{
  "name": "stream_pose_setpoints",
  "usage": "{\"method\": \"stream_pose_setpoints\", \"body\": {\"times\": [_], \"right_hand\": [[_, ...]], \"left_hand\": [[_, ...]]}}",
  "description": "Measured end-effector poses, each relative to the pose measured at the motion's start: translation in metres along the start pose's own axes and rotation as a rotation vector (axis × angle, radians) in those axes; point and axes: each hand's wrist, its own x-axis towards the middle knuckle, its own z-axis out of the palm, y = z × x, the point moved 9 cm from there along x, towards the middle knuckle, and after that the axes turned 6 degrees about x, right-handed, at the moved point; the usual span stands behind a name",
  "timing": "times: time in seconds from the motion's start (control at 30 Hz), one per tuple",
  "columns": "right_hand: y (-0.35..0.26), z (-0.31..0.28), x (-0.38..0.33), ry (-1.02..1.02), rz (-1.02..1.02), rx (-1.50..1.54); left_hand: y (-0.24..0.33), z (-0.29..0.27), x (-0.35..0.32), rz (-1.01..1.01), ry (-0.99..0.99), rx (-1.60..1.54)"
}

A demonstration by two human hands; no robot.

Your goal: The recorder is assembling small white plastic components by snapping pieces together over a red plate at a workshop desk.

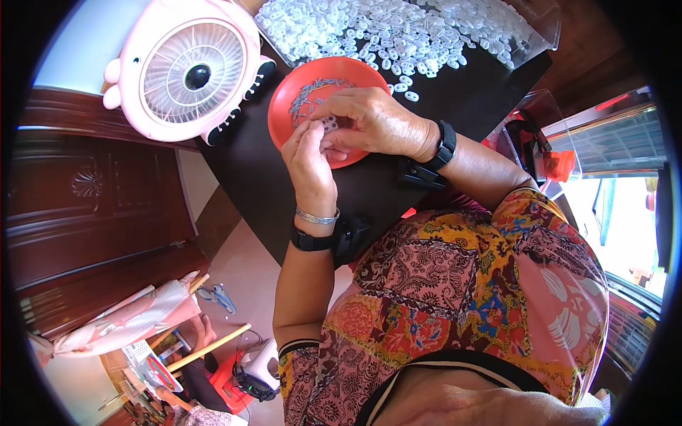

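Head view: my left hand (310, 157) and right hand (373, 122) pinch closed together on a small white plastic piece (329, 123), just above the round red plastic dish (284, 106) holding thin metal bits (305, 99).

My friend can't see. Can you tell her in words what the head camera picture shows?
Two hands, the left hand and right hand, pinch a small white piece together over a red plate holding small metal bits. Behind it lies a pile of white plastic pieces, beside a pink fan, all on a dark table.
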Motion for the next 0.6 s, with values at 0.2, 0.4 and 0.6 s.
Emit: {"method": "stream_pose_setpoints", "body": {"times": [0.2, 0.4, 0.6], "right_hand": [[0.0012, 0.0005, -0.0016, -0.007, 0.009, 0.001], [0.0017, 0.0027, -0.0032, -0.004, -0.001, -0.048], [-0.0028, 0.0006, -0.003, 0.029, -0.048, -0.057]], "left_hand": [[-0.0011, -0.002, 0.0019, 0.011, 0.015, 0.006], [0.0013, -0.0012, 0.0004, 0.028, 0.011, 0.029], [0.0002, -0.0004, -0.0012, 0.015, 0.022, 0.016]]}}
